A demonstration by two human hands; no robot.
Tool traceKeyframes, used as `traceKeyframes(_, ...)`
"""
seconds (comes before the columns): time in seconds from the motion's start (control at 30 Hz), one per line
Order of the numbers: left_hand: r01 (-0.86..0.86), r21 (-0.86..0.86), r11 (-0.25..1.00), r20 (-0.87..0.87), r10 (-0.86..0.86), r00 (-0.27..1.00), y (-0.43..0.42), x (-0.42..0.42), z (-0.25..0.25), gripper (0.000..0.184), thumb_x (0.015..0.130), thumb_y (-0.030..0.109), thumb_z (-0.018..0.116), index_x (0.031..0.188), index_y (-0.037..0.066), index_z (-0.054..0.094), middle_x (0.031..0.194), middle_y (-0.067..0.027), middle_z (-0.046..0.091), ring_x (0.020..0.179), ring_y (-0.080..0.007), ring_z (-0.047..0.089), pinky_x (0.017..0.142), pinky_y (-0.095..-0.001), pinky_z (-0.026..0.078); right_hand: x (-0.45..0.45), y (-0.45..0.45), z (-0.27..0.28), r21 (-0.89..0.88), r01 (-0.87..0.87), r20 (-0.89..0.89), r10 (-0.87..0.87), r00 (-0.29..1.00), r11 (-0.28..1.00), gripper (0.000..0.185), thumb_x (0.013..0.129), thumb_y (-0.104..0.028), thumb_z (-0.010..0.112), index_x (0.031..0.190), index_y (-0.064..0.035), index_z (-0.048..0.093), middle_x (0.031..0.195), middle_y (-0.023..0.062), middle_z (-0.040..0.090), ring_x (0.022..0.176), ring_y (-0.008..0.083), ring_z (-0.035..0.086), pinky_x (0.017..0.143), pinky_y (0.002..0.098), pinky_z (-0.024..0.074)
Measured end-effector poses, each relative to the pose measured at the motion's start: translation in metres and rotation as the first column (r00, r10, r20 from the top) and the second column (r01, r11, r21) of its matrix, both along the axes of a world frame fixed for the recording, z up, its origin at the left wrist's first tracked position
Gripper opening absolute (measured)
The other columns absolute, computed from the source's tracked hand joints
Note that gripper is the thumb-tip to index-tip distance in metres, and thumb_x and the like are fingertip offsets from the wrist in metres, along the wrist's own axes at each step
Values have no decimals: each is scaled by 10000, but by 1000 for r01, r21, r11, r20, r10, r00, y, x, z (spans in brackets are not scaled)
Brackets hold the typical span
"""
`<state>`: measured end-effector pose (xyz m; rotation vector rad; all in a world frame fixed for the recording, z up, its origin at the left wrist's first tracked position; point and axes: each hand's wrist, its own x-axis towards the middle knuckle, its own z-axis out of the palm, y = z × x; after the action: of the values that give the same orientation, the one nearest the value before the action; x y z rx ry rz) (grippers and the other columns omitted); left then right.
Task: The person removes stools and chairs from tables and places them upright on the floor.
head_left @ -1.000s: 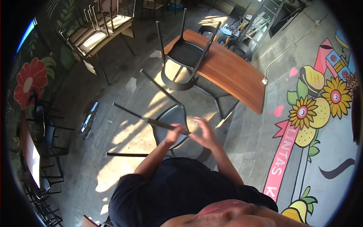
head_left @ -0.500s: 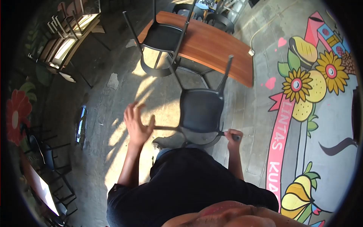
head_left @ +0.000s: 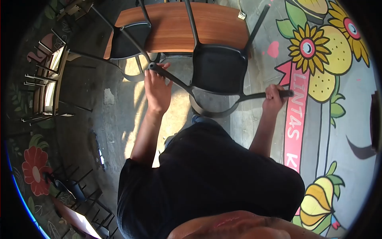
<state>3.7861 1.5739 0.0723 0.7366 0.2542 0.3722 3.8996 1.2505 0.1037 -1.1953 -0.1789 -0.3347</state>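
Note:
A black chair (head_left: 219,69) hangs upside down in front of my body, its legs spread outward and its curved backrest low near my waist. My right hand (head_left: 273,98) is closed round the near right leg, close to its tip. At the near left leg, my left hand (head_left: 158,89) has its fingers passing behind the leg end, the thumb lower down; part of the grip is hidden. The chair's far legs reach over a brown wooden table (head_left: 175,24). Another upturned black chair (head_left: 129,42) rests at that table's left side.
A painted wall (head_left: 302,115) with flowers and lettering runs along my right. Stacked furniture (head_left: 53,75) stands at far left, with dark chairs (head_left: 75,189) and another table (head_left: 75,217) at lower left. A white socket box (head_left: 241,15) sits beyond the wooden table's right end.
The held chair has risen and come nearer the wooden table. My left hand, spread beside the chair before, is now at its near left leg. My right hand keeps its grip and is higher.

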Motion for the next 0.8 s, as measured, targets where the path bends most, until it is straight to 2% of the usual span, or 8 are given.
traceKeyframes(0.17,-70,127,989,-41,76,996,1,69,-15,483,893,605,322,1118,196,449,1270,-61,443,1260,-206,279,1036,-545,95,98,2,-31,35,-156,-33,157,987,987,343,751,-13,616,522,-87,372,472,-9,355,410,75,326,414,224,230)
traceKeyframes(0.2,-89,139,986,-70,100,993,1,82,-20,522,913,600,267,1157,161,410,1266,-64,422,1278,-196,248,1021,-505,137,116,6,-38,27,-153,-32,154,988,988,355,753,-18,618,514,-92,367,466,-10,351,404,77,326,411,225,229)
traceKeyframes(0.37,-24,337,941,-161,82,984,12,130,-42,540,905,621,248,1186,185,397,1273,-63,440,1266,-206,304,1016,-520,187,186,20,-62,36,-117,-1,117,993,993,364,772,-30,598,506,-95,359,467,-8,360,401,90,338,405,240,240)
traceKeyframes(0.53,44,568,822,-182,74,980,22,167,-44,545,928,578,257,1218,145,416,1266,-53,448,1234,-175,343,994,-429,279,245,29,-95,3,-206,-15,206,978,979,348,788,-37,578,531,-100,352,496,-25,334,429,79,300,423,244,237)
traceKeyframes(0.6,24,371,928,-213,60,975,26,175,-34,469,942,492,366,1195,103,435,1230,-63,459,1168,-173,405,965,-359,326,261,32,-108,-28,-249,-85,246,966,968,388,824,-56,529,528,-140,294,493,-35,295,447,85,276,455,259,231)
traceKeyframes(0.67,-81,399,913,-194,170,966,33,178,-45,400,928,343,481,1199,56,415,1173,-77,475,1086,-180,454,910,-319,377,281,31,-124,-102,-126,-108,115,987,987,374,820,-47,522,544,-145,288,531,-41,299,493,88,290,494,262,281)
traceKeyframes(0.73,-56,361,931,-311,177,934,39,155,-26,323,880,197,540,1139,23,458,1093,-75,515,991,-154,492,855,-297,417,282,40,-115,-114,-59,-101,47,994,992,318,758,-15,526,545,-125,317,526,-17,321,485,105,318,499,286,322)
traceKeyframes(0.8,24,376,926,-1,-25,1000,52,108,-11,195,859,154,554,1000,21,534,947,-44,564,912,-121,521,803,-265,427,281,47,-113,-180,52,-84,-68,994,982,210,731,-35,517,557,-78,408,545,23,415,521,149,423,579,292,408)
